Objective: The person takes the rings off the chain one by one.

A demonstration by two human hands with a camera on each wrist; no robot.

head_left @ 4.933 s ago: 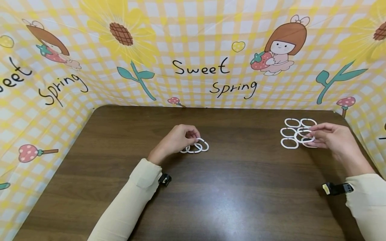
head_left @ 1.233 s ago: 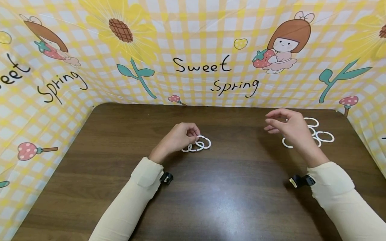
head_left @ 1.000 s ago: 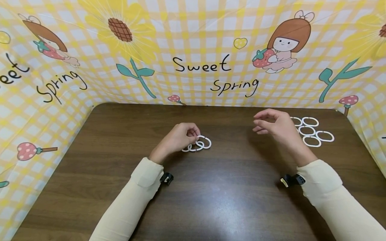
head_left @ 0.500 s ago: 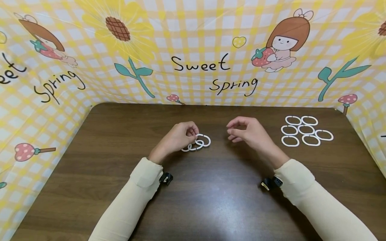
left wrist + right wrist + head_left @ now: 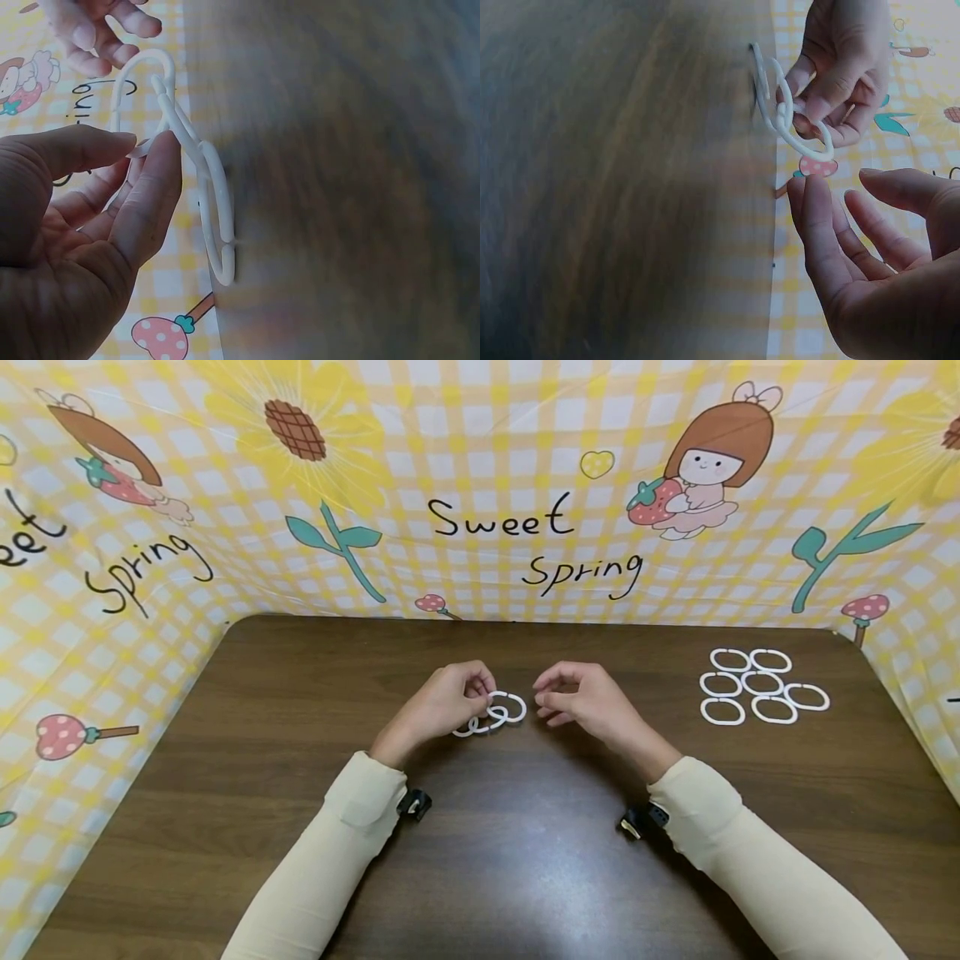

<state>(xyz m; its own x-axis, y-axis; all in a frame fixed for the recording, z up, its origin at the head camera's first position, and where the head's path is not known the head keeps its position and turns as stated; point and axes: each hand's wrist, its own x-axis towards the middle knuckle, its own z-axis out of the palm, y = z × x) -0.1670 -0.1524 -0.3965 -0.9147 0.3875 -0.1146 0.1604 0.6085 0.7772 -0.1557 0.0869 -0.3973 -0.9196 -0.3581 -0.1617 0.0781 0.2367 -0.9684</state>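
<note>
Near the table's middle, my left hand [image 5: 453, 697] pinches a white oval plastic link [image 5: 171, 67] between thumb and fingertips. This link is hooked through others in a short chain, whose lower links [image 5: 224, 195] hang down at the table surface. Part of the chain is hidden behind the left hand in the head view. Just right of the raised link, my right hand [image 5: 592, 697] hovers with relaxed, bent fingers and holds nothing. Its thumb stands apart from the fingertips in the right wrist view, a small gap away from the link.
Several loose white links [image 5: 774, 722] lie flat in a cluster at the right back of the brown wooden table [image 5: 337, 877]. A yellow checked cloth [image 5: 480, 468] with printed flowers rises along the table's back and sides.
Earlier my right hand held a link over the right-hand cluster; that hand is now without it and has travelled left to the chain. My left hand has stayed nearly still.
</note>
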